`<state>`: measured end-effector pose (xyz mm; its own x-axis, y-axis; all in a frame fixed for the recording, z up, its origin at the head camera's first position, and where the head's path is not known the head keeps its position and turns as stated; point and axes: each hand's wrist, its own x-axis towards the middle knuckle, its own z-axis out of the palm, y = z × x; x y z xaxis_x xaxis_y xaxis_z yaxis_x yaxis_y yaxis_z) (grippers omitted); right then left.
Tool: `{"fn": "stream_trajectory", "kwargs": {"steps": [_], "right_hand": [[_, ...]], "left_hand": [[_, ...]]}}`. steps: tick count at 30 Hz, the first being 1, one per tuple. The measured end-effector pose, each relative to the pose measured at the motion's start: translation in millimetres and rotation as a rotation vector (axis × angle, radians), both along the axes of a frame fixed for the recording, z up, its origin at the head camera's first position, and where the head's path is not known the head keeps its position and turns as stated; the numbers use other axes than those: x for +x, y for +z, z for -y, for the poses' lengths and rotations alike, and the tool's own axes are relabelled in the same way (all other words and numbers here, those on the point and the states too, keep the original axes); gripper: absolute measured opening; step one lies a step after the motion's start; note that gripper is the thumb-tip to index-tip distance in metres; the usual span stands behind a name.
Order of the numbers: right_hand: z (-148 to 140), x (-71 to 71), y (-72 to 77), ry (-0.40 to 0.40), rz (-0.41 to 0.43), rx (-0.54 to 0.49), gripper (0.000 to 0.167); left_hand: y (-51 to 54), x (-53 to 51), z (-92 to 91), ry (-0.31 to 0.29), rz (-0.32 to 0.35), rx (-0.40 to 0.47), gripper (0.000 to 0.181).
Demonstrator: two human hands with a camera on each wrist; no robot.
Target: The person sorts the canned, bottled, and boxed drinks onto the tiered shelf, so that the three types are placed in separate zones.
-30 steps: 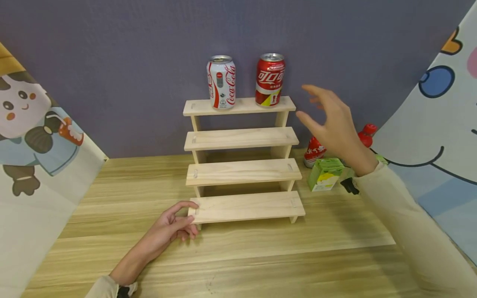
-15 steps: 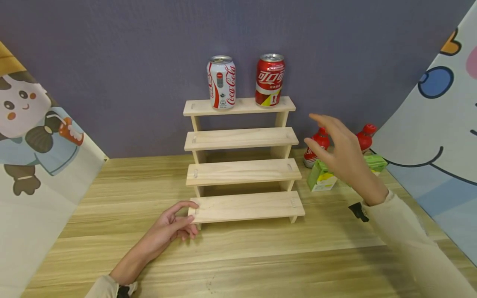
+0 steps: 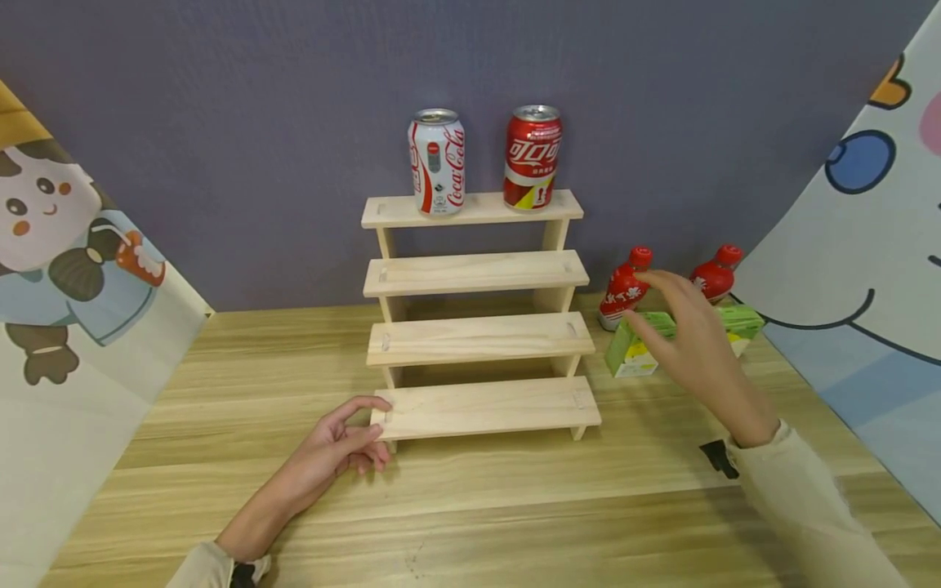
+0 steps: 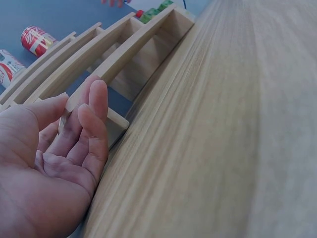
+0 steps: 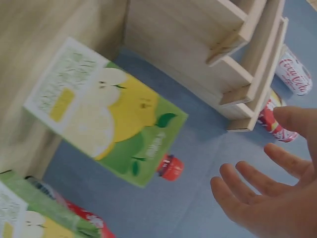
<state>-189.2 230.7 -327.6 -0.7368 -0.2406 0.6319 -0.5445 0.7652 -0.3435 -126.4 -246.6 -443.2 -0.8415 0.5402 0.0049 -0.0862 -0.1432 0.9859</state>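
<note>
My left hand (image 3: 323,457) pinches the left end of the lowest board of a four-step wooden rack (image 3: 485,410); the left wrist view shows thumb and fingers (image 4: 94,119) around that board. A white cola can (image 3: 438,163) and a red cola can (image 3: 532,159) stand upright on the top step. Fingers spread and holding nothing, my right hand (image 3: 706,359) is over the green juice cartons. The nearer carton (image 3: 634,351) stands right of the rack, with a red bottle (image 3: 623,286) behind it. Partly hidden behind the hand is the other carton (image 3: 741,322).
A second red bottle (image 3: 716,276) stands at the back right. A dark wall (image 3: 294,163) rises behind the rack. Printed cartoon panels flank the wooden table (image 3: 470,523) on the left and right.
My right hand has moved down and to the right, from beside the red can to over the cartons, uncovering the nearer bottle. The left hand has stayed at the rack.
</note>
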Motion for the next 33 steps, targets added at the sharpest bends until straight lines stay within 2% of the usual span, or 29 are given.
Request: {"fn": "stream_trajectory", "kwargs": {"steps": [7,12,20,29,33], "right_hand": [[-8.4,1.6,-19.1,-0.059,0.030,0.051,0.050],[-12.4,-0.1,-24.9,-0.118,0.001,0.118,0.042],[-18.0,-3.6,-34.7,-0.196,0.043,0.177,0.041],[-16.4,-7.3,-48.1,-0.198,0.080,0.193,0.039],[-14.1,-8.6,-52.5,-0.168,0.118,0.183,0.049]], "left_hand": [[0.0,0.3,-0.4,-0.002,0.012,0.008,0.037],[-0.7,0.5,-0.3,-0.006,0.004,0.008,0.037],[-0.3,0.0,0.4,-0.005,0.011,-0.002,0.038],[0.0,-0.4,0.3,0.000,0.018,-0.012,0.038],[0.4,-0.6,0.5,0.003,0.013,-0.016,0.038]]}}
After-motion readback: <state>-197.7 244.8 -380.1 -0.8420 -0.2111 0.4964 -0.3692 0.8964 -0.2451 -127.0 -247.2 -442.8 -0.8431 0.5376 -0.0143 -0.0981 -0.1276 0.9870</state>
